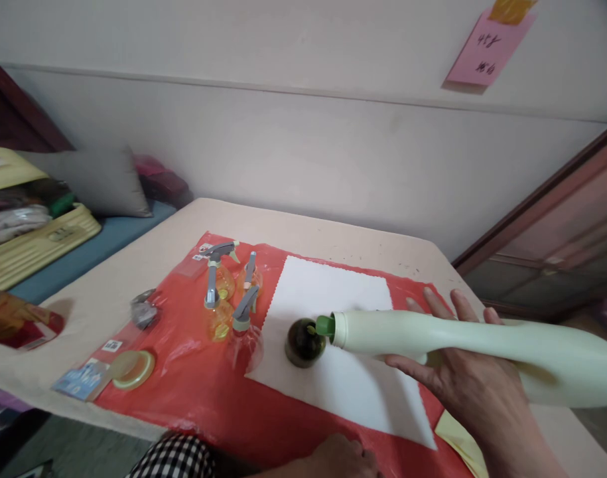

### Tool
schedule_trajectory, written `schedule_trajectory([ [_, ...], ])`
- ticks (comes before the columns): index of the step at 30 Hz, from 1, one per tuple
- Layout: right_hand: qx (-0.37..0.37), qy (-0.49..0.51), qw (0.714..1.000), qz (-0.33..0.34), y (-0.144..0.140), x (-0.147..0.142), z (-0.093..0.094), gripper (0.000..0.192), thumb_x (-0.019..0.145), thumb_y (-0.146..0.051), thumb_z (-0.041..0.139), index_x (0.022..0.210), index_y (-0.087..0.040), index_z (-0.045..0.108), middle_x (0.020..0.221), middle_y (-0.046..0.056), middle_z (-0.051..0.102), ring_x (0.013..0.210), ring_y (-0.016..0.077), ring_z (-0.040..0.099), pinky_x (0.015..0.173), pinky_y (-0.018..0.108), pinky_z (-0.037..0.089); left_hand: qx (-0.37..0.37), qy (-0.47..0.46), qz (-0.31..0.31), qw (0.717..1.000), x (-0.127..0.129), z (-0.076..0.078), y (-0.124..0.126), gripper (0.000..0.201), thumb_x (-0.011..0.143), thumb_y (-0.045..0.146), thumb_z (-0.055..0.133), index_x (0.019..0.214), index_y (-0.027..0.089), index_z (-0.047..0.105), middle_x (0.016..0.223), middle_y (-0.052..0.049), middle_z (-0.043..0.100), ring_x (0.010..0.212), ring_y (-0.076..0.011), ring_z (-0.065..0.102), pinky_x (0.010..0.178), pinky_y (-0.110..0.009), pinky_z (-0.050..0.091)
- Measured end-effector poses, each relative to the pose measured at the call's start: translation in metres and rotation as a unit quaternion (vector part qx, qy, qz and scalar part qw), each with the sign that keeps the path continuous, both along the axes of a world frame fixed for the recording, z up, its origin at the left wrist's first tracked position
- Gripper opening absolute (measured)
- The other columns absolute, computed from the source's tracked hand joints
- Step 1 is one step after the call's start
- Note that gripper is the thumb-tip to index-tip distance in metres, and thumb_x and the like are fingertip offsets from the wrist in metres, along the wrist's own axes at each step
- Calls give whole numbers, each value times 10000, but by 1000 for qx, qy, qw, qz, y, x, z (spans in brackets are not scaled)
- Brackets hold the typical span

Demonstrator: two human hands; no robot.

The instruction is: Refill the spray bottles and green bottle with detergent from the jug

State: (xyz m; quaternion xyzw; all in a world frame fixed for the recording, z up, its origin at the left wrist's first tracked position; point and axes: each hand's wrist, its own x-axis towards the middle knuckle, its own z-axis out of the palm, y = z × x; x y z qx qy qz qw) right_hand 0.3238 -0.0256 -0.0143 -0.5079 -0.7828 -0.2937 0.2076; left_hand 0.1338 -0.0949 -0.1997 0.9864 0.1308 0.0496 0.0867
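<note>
My right hand (482, 385) holds a large pale green plastic jug (383, 332) tilted on its side. Its fingers are spread behind the jug's narrow handle part, with the thumb below. A dark green spout (326, 326) in the jug's threaded neck points left, at a dark round bottle (304, 348); whether they touch I cannot tell. That bottle stands on a white cloth with zigzag edges (328, 285). At the bottom edge my left hand (340, 458) is closed near the red sheet; what it holds, if anything, is hidden.
Several clear spray bottles with grey trigger heads (246, 322) stand left of the cloth on the red sheet (184, 358). A round pale lid (138, 373), a small clear plastic piece (144, 313) and an amber bottle (19, 320) are further left. A wall (308, 153) rises behind.
</note>
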Motion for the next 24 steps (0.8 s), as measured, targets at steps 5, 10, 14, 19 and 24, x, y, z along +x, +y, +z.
schedule_trajectory([
  [5,-2,3,1000,-3,1,1,-2,952,991,-747,483,1737,-267,137,1555,166,604,1567,466,377,1264,739,244,3,45,-10,999,-2,9,2,129,962,322,730,954,197,763,774,-72,791,556,-198,701,343,-236,220],
  [10,-5,2,1000,3,1,1,-2,947,995,-750,465,1736,-253,148,1568,182,591,1571,481,363,1245,764,254,32,22,-6,999,-2,6,0,142,950,333,748,913,196,750,740,-56,773,522,-180,678,338,-228,200],
  [14,5,-3,1000,13,1,1,-1,933,1003,-734,471,1733,-246,155,1566,182,596,1572,484,363,1241,783,256,30,1,-8,1000,-2,0,0,145,959,341,733,919,203,742,725,-41,761,504,-166,653,348,-219,181],
  [19,1,-1,1000,7,0,1,0,938,991,-727,513,1732,-268,165,1565,162,604,1558,475,398,1269,762,245,27,11,-5,1000,-1,-1,-1,136,952,329,731,909,200,731,731,-44,760,507,-169,651,371,-222,196],
  [24,0,-9,1000,6,-1,0,1,941,997,-705,524,1733,-243,163,1560,180,602,1574,475,369,1262,766,249,24,6,-5,1000,2,-5,-2,158,944,344,739,881,199,730,695,-44,750,479,-163,620,372,-210,213],
])
